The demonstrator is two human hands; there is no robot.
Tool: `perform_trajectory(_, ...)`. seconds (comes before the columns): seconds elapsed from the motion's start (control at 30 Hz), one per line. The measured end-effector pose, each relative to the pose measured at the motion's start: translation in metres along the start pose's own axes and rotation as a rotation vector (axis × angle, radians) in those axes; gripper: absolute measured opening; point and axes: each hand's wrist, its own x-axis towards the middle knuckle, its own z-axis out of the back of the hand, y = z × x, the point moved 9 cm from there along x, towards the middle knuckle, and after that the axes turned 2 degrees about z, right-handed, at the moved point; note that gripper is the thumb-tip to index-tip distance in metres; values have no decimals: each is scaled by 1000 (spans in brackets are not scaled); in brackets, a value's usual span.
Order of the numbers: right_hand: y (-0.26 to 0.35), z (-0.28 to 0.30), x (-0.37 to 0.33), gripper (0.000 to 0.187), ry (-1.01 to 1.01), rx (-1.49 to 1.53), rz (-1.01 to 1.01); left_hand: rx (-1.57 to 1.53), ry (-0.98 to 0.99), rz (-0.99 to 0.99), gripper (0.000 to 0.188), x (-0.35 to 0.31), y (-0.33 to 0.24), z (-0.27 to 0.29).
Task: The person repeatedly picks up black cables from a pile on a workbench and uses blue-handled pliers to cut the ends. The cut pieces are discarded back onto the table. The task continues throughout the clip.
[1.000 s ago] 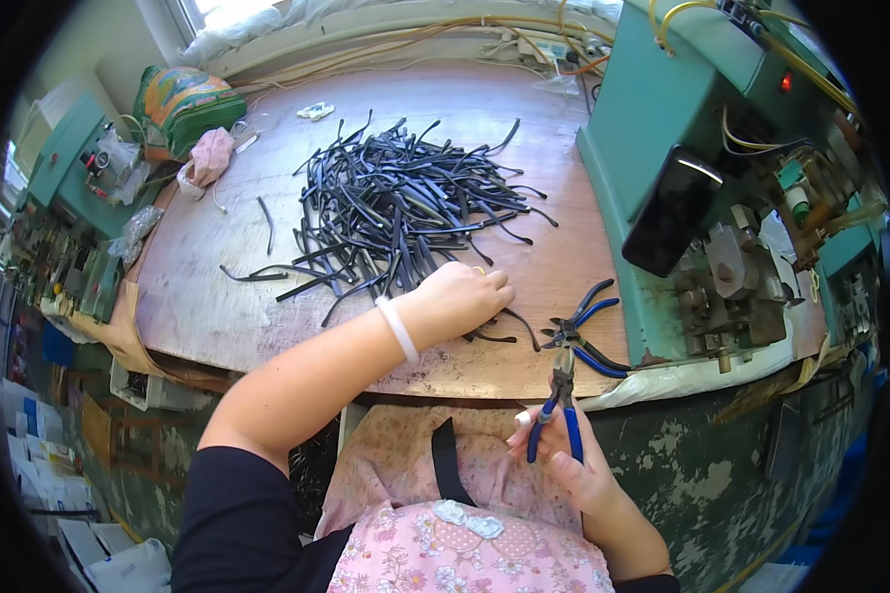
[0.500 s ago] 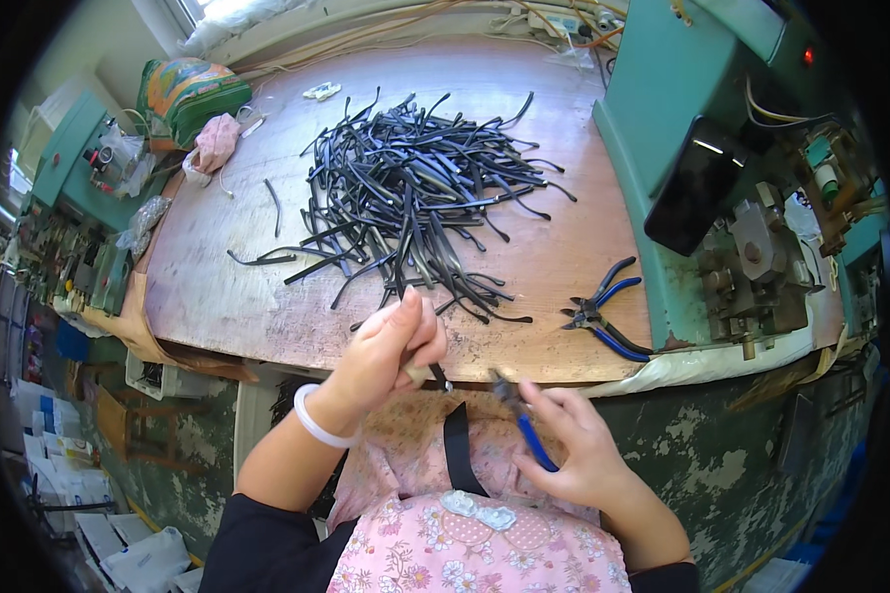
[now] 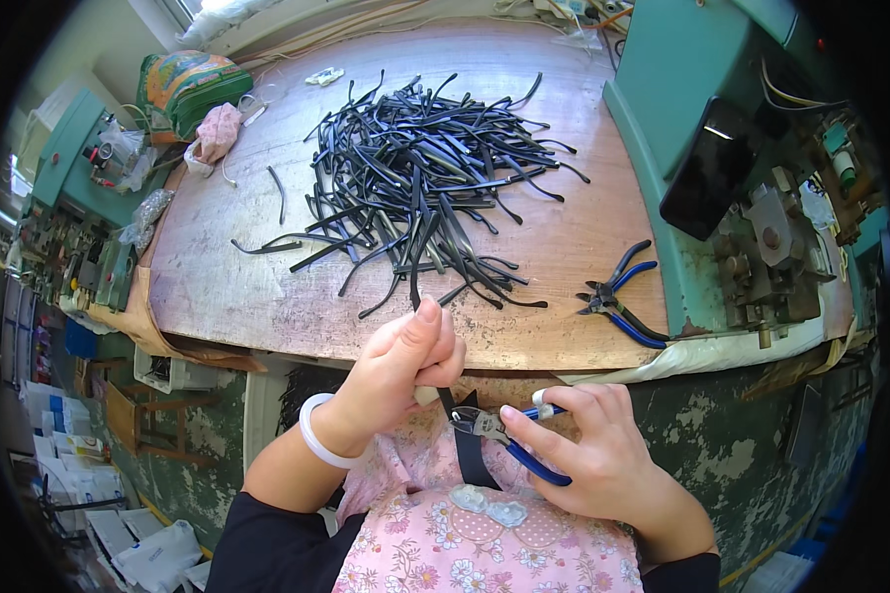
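Observation:
My left hand (image 3: 405,358) is closed around a black eyeglass temple (image 3: 446,400), whose lower end sticks out below the fingers. A small pale piece lies by those fingers; I cannot tell what it is. In my right hand (image 3: 603,445) are blue-handled cutting pliers (image 3: 487,425), their handles spread apart. The jaws are at the temple's lower end; whether they touch it I cannot tell. Beyond my left hand, a large heap of black eyeglass temples (image 3: 425,168) covers the middle of the wooden table (image 3: 218,212).
A second pair of blue-handled pliers (image 3: 608,298) lies open at the table's right. Behind it stands a green machine (image 3: 633,138) with a dark phone-like slab (image 3: 707,173). Another green machine (image 3: 69,178), a green-orange bag (image 3: 183,89) and a pink cloth bundle (image 3: 214,136) are at left.
My right hand has turned and brought the pliers left, up to the temple's lower end, with the handles now spread. My left hand has shifted slightly right and down.

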Motion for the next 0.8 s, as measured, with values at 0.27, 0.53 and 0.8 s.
perform_trajectory(0.27,3,8,5,52,4,-53,44,33,76,44,51,2,3,-5)
perform_trajectory(0.53,-10,-1,-4,61,10,110,-69,101,-331,-499,52,-34,-19,2)
perform_trajectory(0.8,-1,5,1,63,-92,134,-120,226,-639,-831,52,-63,-26,-11)
